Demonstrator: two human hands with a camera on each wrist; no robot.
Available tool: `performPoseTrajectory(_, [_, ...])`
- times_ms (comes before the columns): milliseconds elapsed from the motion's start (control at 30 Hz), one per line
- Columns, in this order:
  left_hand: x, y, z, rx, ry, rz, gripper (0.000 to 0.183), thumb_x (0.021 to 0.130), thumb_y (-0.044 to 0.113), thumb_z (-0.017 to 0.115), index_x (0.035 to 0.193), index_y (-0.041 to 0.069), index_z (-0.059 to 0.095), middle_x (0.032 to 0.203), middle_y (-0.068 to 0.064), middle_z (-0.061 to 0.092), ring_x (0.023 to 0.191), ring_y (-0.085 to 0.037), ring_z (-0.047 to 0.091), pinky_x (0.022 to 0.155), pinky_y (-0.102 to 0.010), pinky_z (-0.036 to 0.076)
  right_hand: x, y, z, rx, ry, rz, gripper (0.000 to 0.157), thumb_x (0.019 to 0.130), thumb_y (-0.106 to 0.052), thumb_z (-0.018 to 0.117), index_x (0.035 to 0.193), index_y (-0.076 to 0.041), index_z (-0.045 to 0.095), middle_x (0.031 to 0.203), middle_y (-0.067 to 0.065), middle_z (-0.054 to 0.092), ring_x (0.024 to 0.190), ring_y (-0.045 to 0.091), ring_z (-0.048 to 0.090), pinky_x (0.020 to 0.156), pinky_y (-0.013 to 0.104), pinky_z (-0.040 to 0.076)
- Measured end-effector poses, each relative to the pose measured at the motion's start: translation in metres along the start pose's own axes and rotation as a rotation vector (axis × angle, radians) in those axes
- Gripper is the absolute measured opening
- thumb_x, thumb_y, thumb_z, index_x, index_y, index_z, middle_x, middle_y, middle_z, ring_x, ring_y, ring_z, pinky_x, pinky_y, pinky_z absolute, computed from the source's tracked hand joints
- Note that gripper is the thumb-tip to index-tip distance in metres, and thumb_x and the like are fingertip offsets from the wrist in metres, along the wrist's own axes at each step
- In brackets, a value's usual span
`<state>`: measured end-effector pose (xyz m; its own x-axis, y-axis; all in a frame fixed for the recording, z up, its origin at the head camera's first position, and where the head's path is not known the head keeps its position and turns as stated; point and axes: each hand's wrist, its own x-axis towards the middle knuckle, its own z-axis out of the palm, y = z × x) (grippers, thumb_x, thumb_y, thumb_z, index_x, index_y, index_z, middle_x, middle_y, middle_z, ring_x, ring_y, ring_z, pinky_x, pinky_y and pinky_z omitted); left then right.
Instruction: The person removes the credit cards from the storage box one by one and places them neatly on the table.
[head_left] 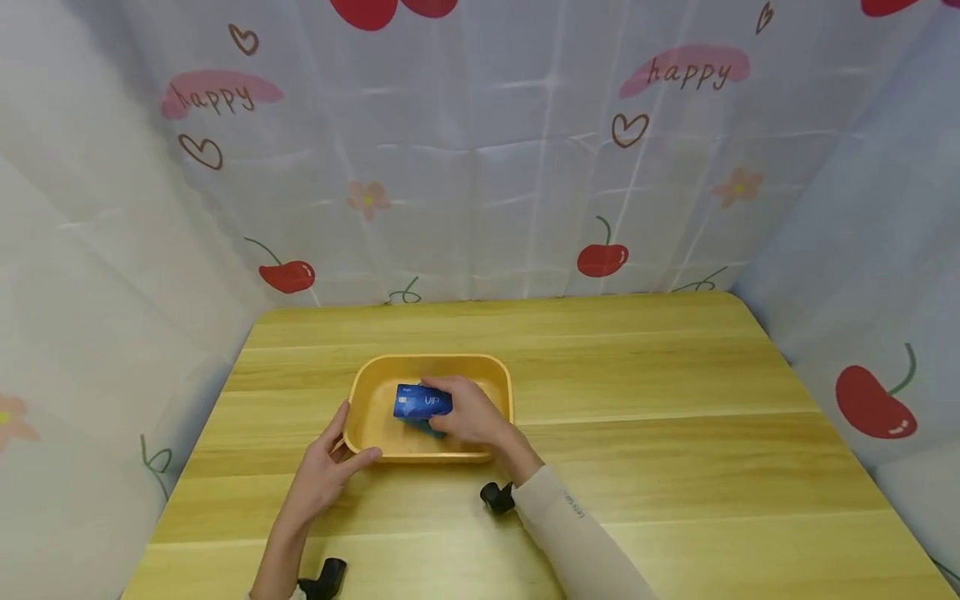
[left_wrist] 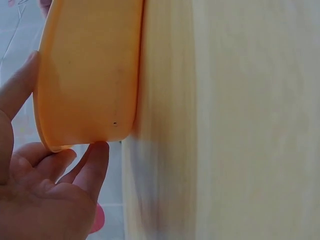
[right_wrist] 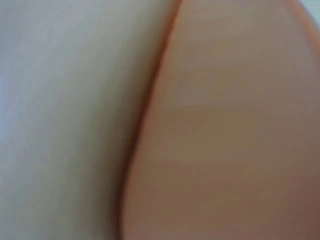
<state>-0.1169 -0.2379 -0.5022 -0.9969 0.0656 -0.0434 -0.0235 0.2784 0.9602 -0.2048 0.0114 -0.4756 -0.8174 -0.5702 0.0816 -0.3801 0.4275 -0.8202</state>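
Cream sleeve point(head_left: 577, 542) foremost, the right grip point(head_left: 468, 412) pinches a flat blue card point(head_left: 412, 402), the left grip point(head_left: 326, 468) clasps a round-cornered tray point(head_left: 372, 417).

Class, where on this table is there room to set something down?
The table is bare right of the yellow tray and behind it, to the curtain; a smaller patch lies between tray and left table edge. Crowded: the tray's middle, where the right hand grips a blue card, and its left end, held by the left hand.

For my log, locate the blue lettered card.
In the head view, the blue lettered card is inside the yellow tray, near its middle, its right end in the right hand.
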Motion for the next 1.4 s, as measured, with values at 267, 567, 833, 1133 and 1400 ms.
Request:
performPoseTrajectory(267, [0.001, -0.001, -0.001, -0.022, -0.006, 0.009, 0.092, 0.090, 0.015, 0.075, 0.158, 0.004, 0.013, 0.163, -0.017, 0.009, 0.141, -0.040, 0.030, 0.101, -0.030, 0.041, -0.015, -0.009, -0.028, -0.054, 0.037, -0.053, 0.062, 0.084, 0.000, 0.074, 0.142, 0.001, 0.052, 0.137, 0.015, 0.056, 0.126, 0.032, 0.048, 0.105, 0.047, 0.041])
performPoseTrajectory(567, [-0.001, -0.004, -0.002, -0.050, -0.018, -0.004, 0.095, 0.089, 0.020, 0.076, 0.158, 0.005, 0.012, 0.163, -0.017, 0.008, 0.139, -0.043, 0.031, 0.093, -0.020, 0.045, -0.052, -0.004, -0.063, -0.092, 0.147, -0.031, 0.061, 0.083, 0.001, 0.075, 0.140, -0.004, 0.056, 0.134, 0.013, 0.056, 0.122, 0.031, 0.050, 0.098, 0.049, 0.048])
performPoseTrajectory(833, [-0.001, -0.006, -0.002, -0.051, -0.018, 0.000, 0.095, 0.089, 0.021, 0.076, 0.158, 0.005, 0.013, 0.162, -0.016, 0.010, 0.140, -0.041, 0.031, 0.094, -0.020, 0.045, -0.080, 0.014, -0.084, -0.119, 0.195, -0.059, 0.062, 0.082, 0.001, 0.077, 0.140, -0.003, 0.056, 0.134, 0.014, 0.056, 0.122, 0.034, 0.051, 0.097, 0.051, 0.048])
performPoseTrajectory(1133, [0.000, -0.005, -0.004, -0.077, -0.026, 0.007, 0.095, 0.089, 0.019, 0.076, 0.158, 0.005, 0.013, 0.162, -0.017, 0.010, 0.139, -0.042, 0.031, 0.093, -0.021, 0.046, -0.105, 0.048, -0.096, -0.099, 0.278, -0.074, 0.062, 0.078, 0.010, 0.076, 0.137, 0.004, 0.056, 0.134, 0.018, 0.058, 0.122, 0.039, 0.051, 0.099, 0.058, 0.044])
performPoseTrajectory(1400, [-0.002, -0.004, -0.005, -0.061, -0.027, 0.000, 0.095, 0.089, 0.021, 0.076, 0.158, 0.006, 0.013, 0.162, -0.017, 0.009, 0.140, -0.041, 0.030, 0.095, -0.023, 0.046, -0.113, 0.066, -0.102, -0.172, 0.245, -0.013, 0.063, 0.078, 0.013, 0.075, 0.137, 0.005, 0.055, 0.130, 0.020, 0.058, 0.122, 0.040, 0.050, 0.096, 0.058, 0.045])
